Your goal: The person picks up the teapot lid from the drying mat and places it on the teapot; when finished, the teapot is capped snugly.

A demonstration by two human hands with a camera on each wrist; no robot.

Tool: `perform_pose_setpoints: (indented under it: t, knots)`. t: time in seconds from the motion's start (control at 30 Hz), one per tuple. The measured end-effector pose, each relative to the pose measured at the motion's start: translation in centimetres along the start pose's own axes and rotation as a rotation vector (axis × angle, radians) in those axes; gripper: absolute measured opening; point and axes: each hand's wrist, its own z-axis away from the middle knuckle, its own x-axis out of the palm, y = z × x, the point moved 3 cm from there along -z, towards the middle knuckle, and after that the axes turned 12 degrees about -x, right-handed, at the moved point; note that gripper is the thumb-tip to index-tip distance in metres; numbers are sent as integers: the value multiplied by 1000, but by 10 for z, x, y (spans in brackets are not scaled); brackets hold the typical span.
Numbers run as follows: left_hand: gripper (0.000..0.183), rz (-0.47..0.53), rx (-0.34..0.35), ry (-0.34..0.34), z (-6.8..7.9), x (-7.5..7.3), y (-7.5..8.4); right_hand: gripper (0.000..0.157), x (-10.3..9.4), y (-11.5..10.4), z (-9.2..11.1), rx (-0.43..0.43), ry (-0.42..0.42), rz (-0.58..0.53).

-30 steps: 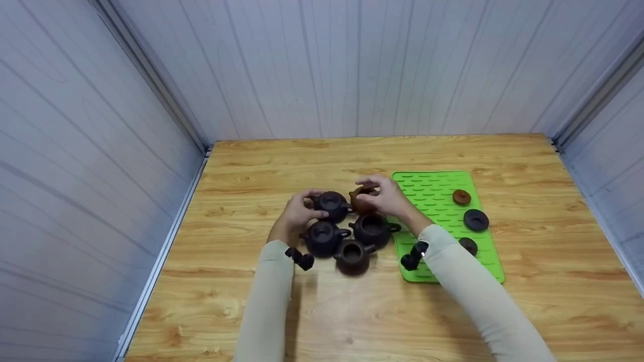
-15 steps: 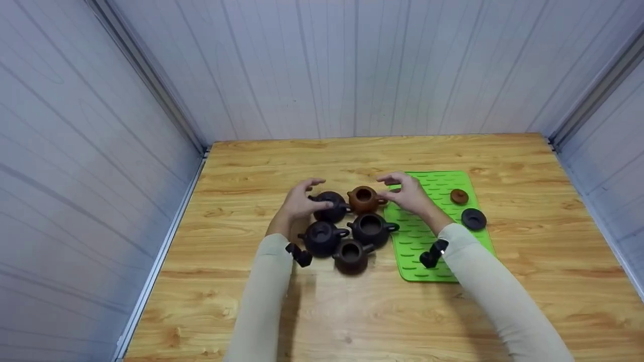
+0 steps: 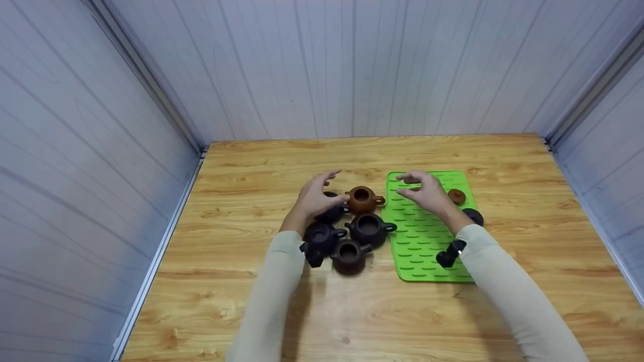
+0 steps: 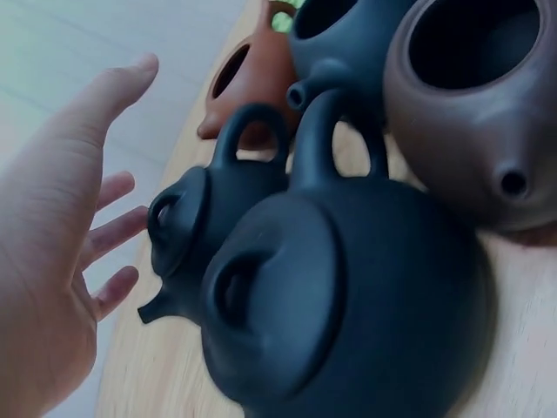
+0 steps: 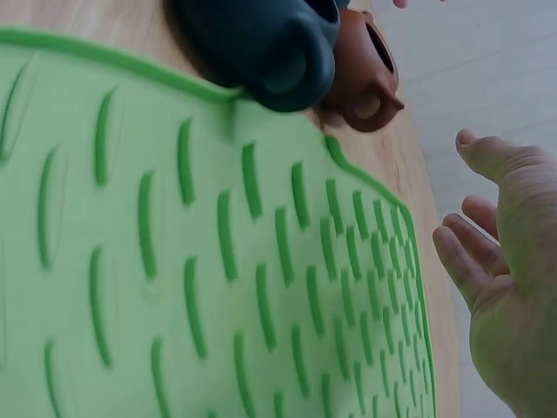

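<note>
My left hand (image 3: pixel 314 200) hovers with spread fingers over a black lidded teapot (image 3: pixel 329 216), hiding part of it. In the left wrist view, a gap separates the thumb from that smaller teapot (image 4: pixel 178 226); whether a fingertip touches its lid I cannot tell. Just right of this hand stands a lidless reddish-brown teapot (image 3: pixel 361 200). Nearer me are a second black lidded teapot (image 3: pixel 324 235), a lidless black teapot (image 3: pixel 369 229) and a lidless dark brown teapot (image 3: pixel 349 256). My right hand (image 3: pixel 431 195), holding nothing, is above the green mat (image 3: pixel 420 241), thumb and fingers apart.
A reddish-brown lid (image 3: pixel 457 196) lies on the mat's right side, with a black lid (image 3: pixel 473 216) partly behind my right wrist. The wooden table (image 3: pixel 221 251) meets pale panel walls (image 3: pixel 322 70) at the back and sides.
My right hand has let go of the reddish-brown teapot and moved right over the mat. My left hand has released the back black teapot and shifted right and away from me.
</note>
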Motion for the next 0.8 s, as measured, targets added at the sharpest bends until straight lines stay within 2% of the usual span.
perform_pose_setpoints:
  t: [0.2, 0.33, 0.53, 0.8]
  knots:
    - [76, -225, 79, 25, -2, 12, 9, 47, -13, 9, 11, 50, 10, 32]
    - [79, -342, 91, 22, -3, 19, 10, 46, -23, 17, 17, 58, 32, 38]
    - [81, -398, 87, 24, -6, 27, 8, 44, -38, 28, 27, 42, 70, 58]
    - [76, -442, 74, 26, -11, 35, 11, 44, -58, 37, 39, 76, 111, 75]
